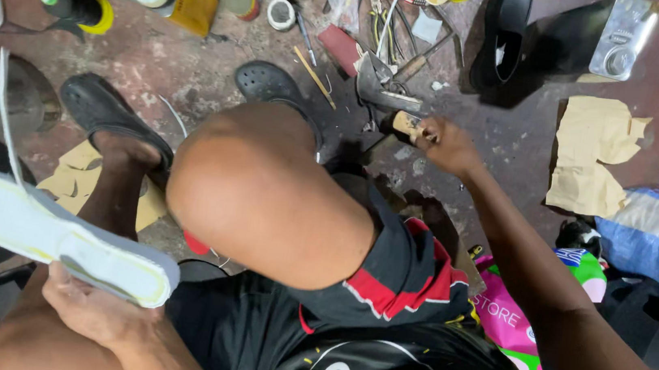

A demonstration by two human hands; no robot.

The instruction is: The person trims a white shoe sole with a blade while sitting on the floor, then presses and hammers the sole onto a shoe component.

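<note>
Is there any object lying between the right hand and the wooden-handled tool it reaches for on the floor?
No. The right hand is already at the wooden-handled tool, fingers on its handle. Other tools lie just beyond it, none between.

Dim, even light is falling from above, glare is shining on the bare knee [263, 194], and wide-angle distortion is bending the edges.

Single view only, worn on the head, looking steeply down past a raised knee [263, 194] onto a cluttered floor [507, 122]. Close enough to crop both forearms at the bottom edge. Tools at the top of frame, lap at the bottom.
</note>
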